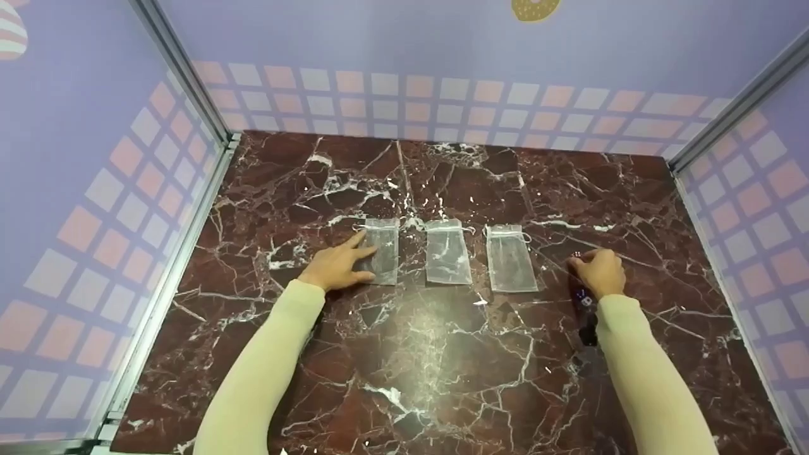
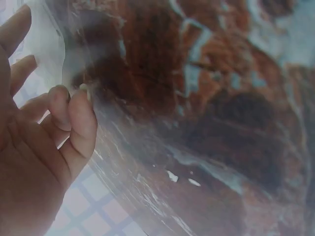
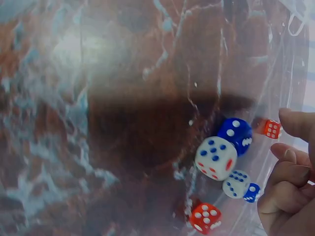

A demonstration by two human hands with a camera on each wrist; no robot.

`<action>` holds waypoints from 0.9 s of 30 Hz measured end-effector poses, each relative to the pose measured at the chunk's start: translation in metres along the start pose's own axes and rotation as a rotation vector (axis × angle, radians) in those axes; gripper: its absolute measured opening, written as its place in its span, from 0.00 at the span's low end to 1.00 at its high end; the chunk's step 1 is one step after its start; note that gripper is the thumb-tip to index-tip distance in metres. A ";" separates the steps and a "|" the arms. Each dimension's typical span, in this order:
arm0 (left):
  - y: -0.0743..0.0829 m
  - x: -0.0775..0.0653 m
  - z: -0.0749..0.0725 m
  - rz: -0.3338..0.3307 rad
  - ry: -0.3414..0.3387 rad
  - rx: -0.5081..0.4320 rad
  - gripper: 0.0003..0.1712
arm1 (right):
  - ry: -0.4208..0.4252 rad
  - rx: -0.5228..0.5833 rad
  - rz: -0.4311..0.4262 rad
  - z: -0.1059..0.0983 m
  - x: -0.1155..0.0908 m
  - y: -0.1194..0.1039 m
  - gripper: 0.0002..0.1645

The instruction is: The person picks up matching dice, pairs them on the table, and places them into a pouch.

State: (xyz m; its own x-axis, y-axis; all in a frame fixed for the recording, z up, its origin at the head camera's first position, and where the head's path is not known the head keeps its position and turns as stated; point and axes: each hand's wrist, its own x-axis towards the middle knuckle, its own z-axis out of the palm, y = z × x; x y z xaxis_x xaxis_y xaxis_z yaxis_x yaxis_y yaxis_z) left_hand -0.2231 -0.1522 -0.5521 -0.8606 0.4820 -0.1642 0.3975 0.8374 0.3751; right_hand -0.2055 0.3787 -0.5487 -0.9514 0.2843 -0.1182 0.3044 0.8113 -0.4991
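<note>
Three sheer white drawstring pouches lie flat in a row in the head view: a left pouch (image 1: 387, 249), a middle pouch (image 1: 447, 253) and a right pouch (image 1: 510, 262). With fingers spread, my left hand (image 1: 338, 262) rests on the left pouch's near-left side. Right of the row, my right hand (image 1: 600, 272) pinches a small red die (image 3: 272, 129) between thumb and finger, the other fingers curled. Beside it in the right wrist view are a blue die (image 3: 236, 135), a larger white die (image 3: 215, 160), a smaller white die (image 3: 236, 184), a small blue die (image 3: 251, 192) and another red die (image 3: 205, 218).
The dark red marbled tabletop (image 1: 404, 354) has white veins and a bright light reflection. Lilac panels with pink and white squares stand behind it (image 1: 436, 38) and on both sides, joined by grey metal corner posts (image 1: 183, 69).
</note>
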 end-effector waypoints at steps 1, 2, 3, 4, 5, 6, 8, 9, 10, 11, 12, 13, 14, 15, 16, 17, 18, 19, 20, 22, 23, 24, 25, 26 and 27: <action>0.001 0.001 0.000 0.001 -0.009 0.000 0.39 | 0.004 0.000 0.005 0.001 0.000 0.001 0.26; 0.001 0.002 0.000 0.003 -0.017 0.001 0.38 | 0.010 0.002 0.009 0.002 -0.001 0.003 0.25; 0.002 0.003 -0.001 0.003 -0.024 0.002 0.37 | 0.016 0.004 0.011 0.003 -0.001 0.004 0.24; 0.003 0.003 -0.001 0.002 -0.028 0.003 0.37 | 0.023 0.003 0.011 0.005 -0.001 0.006 0.24; 0.003 0.004 -0.001 0.003 -0.031 0.001 0.36 | 0.032 0.006 0.015 0.006 -0.002 0.007 0.23; 0.004 0.004 -0.001 0.003 -0.033 -0.001 0.35 | 0.039 0.007 0.021 0.008 -0.002 0.009 0.23; 0.005 0.005 -0.001 0.001 -0.035 -0.003 0.33 | 0.048 0.007 0.033 0.011 -0.002 0.012 0.23; 0.005 0.005 -0.001 0.002 -0.030 -0.001 0.33 | 0.054 0.009 0.038 0.013 -0.002 0.014 0.23; 0.005 0.005 0.000 0.005 -0.022 0.001 0.32 | 0.060 0.013 0.042 0.015 -0.002 0.015 0.22; 0.005 0.006 0.000 0.010 -0.012 0.004 0.31 | 0.065 0.021 0.049 0.017 -0.002 0.016 0.22; 0.006 0.006 0.000 0.014 0.000 0.008 0.31 | 0.072 0.026 0.051 0.018 -0.002 0.016 0.22; 0.006 0.007 0.000 0.019 0.010 0.014 0.31 | 0.079 0.031 0.054 0.019 -0.002 0.016 0.21; 0.006 0.007 0.000 0.023 0.020 0.021 0.31 | 0.086 0.038 0.056 0.020 -0.002 0.016 0.21; 0.005 0.008 0.001 0.025 0.029 0.027 0.31 | 0.095 0.041 0.057 0.020 -0.001 0.016 0.21; 0.005 0.009 0.001 0.028 0.037 0.031 0.32 | 0.102 0.044 0.055 0.020 -0.001 0.015 0.21; 0.005 0.010 0.001 0.027 0.042 0.035 0.32 | 0.107 0.048 0.054 0.020 -0.001 0.014 0.21; 0.004 0.011 0.001 0.023 0.043 0.038 0.33 | 0.109 0.046 0.050 0.020 0.000 0.013 0.22; 0.004 0.011 0.000 0.017 0.040 0.039 0.35 | 0.112 0.043 0.045 0.020 0.000 0.011 0.22; 0.004 0.011 0.000 0.011 0.036 0.038 0.37 | 0.114 0.040 0.039 0.021 0.001 0.010 0.23; 0.003 0.010 -0.001 -0.001 0.027 0.035 0.41 | 0.119 0.034 0.025 0.020 0.001 0.006 0.23; 0.004 0.010 -0.001 -0.011 0.018 0.035 0.42 | 0.122 0.032 0.021 0.020 0.002 0.005 0.22; 0.004 0.010 -0.001 -0.016 0.008 0.035 0.44 | 0.127 0.026 0.018 0.020 0.002 0.004 0.21; 0.005 0.010 -0.001 -0.021 -0.001 0.034 0.44 | 0.134 0.023 0.014 0.019 0.003 0.004 0.20; 0.006 0.010 -0.001 -0.022 -0.005 0.035 0.45 | 0.140 0.021 0.009 0.019 0.003 0.004 0.20; 0.007 0.011 -0.001 -0.024 -0.007 0.036 0.45 | 0.147 0.018 0.003 0.018 0.004 0.004 0.19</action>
State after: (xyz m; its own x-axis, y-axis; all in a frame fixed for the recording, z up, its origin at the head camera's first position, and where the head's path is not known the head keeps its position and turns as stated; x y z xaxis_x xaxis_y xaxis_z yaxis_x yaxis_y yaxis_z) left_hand -0.2299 -0.1415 -0.5500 -0.8681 0.4629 -0.1790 0.3877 0.8577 0.3377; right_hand -0.2091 0.3743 -0.5665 -0.9330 0.3597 0.0069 0.3051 0.8012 -0.5148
